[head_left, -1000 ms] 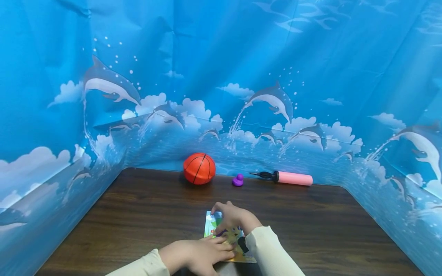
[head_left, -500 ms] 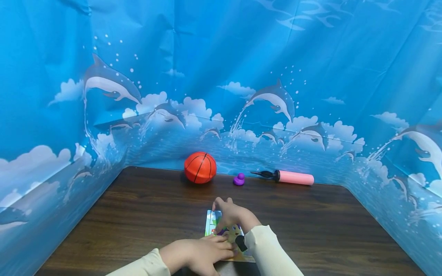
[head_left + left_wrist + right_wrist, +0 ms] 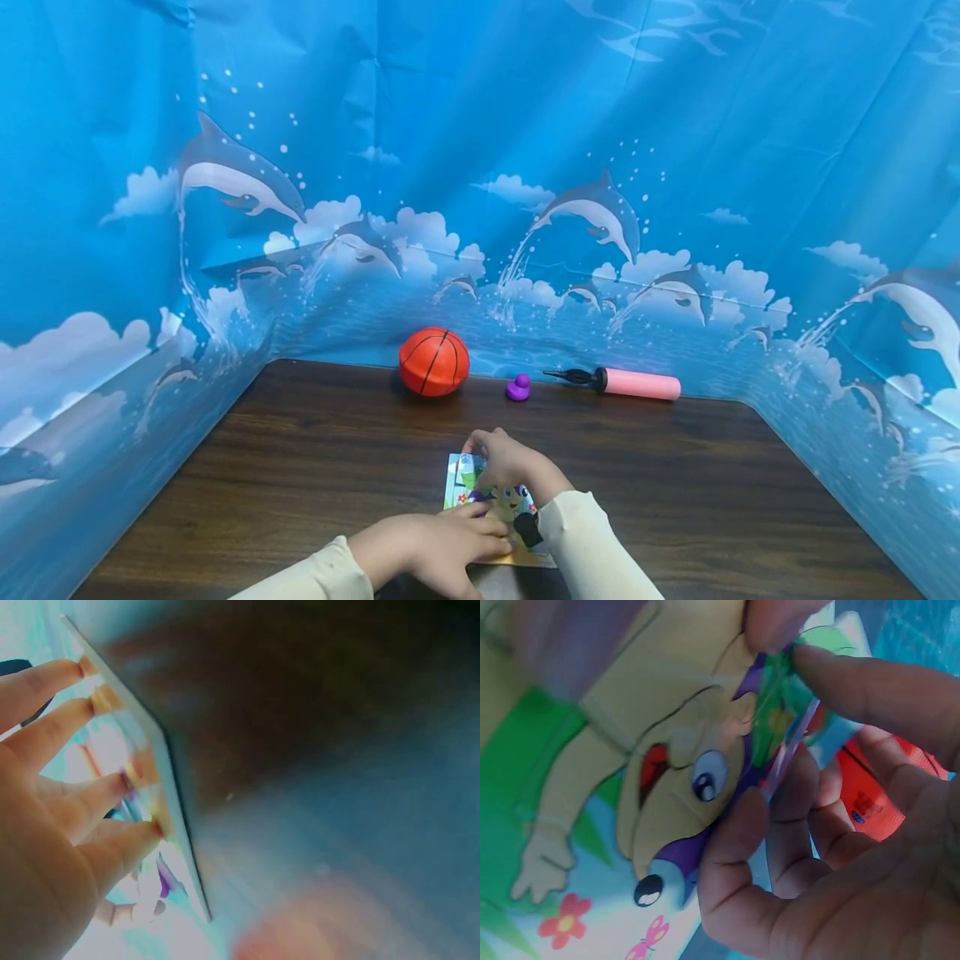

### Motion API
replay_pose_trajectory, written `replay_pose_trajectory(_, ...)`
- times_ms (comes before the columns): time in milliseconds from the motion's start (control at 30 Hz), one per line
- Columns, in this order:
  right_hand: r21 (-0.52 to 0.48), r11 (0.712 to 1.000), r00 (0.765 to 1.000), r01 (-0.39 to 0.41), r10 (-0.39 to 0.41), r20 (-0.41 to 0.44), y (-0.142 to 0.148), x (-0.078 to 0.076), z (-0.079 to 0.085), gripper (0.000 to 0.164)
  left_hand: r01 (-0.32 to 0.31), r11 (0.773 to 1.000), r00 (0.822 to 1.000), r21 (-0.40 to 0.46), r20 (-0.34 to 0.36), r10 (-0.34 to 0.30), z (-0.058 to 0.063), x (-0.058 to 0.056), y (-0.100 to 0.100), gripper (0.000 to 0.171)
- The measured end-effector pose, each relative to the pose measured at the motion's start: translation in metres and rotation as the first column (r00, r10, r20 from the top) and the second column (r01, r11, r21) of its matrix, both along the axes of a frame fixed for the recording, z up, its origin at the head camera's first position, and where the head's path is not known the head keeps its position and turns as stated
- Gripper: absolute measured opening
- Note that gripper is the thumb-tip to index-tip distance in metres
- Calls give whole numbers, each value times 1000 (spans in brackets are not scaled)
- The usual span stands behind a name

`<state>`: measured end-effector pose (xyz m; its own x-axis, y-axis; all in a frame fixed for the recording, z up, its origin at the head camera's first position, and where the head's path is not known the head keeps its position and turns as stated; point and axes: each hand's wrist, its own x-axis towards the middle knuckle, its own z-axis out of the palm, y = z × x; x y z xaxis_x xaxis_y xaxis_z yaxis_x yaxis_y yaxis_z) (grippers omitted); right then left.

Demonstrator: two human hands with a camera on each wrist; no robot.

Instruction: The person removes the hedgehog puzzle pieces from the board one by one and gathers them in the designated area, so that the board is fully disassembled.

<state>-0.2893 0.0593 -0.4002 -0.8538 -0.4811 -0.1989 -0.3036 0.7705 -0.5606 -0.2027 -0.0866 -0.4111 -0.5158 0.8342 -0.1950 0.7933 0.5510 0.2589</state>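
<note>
On the bench [image 3: 315,467], the picture board [image 3: 514,500] is lying at lower centre, the left hand [image 3: 446,542] resting on it with spread fingers, gripping nothing. The right hand [image 3: 510,462] is holding its thumb higher than a second ago, bent fingers pinching what looks like a small green piece [image 3: 778,724], probably being lifted out or fitted in.

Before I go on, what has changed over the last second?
The right hand has edged slightly forward, uncovering more of the cartoon face on the picture board. No new hold or release is clear. The left hand, ball, purple duck and pink pump look unmoved.
</note>
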Motion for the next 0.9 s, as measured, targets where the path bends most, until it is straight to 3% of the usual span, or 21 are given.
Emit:
replay_pose_trajectory(200, -118, 993, 998, -22, 28, 50, 6, -3, 0, 29, 33, 999, 999, -17, -35, -34, 5, -2, 1, 65)
replay_pose_trajectory(333, -237, 971, 992, 5, 24, 121, 15, -5, 0, 24, 42, 999, 999, 7, 6, -42, -12, -11, -1, 66)
replay_pose_trajectory(400, -316, 947, 982, 61, 0, 191, 24, -7, 0, 24, 42, 999, 998, 18, 40, -42, -23, -16, -2, 67)
replay_pose_trajectory(467, -389, 912, 965, 134, -31, 260, 37, -10, 1, 27, 35, 999, 998, 20, 51, -36, -26, -17, -2, 67)
replay_pose_trajectory(567, -451, 851, 939, 269, -128, 320, 63, -15, 0, 30, 15, 1000, 998, 7, 53, -15, -15, -11, 0, 67)
replay_pose_trajectory(633, -450, 818, 922, 358, -234, 309, 85, -19, -2, 27, -2, 1000, 999, -6, 39, 2, -3, -4, 2, 67)
replay_pose_trajectory(733, -426, 765, 875, 483, -401, 272, 122, -22, -10, 20, -23, 1000, 998, -14, 49, 24, 7, 2, 3, 66)
replay_pose_trajectory(900, -395, 724, 824, 566, -517, 232, 169, -18, -20, 21, -42, 999, 998, -9, 46, 42, 11, 7, 4, 66)
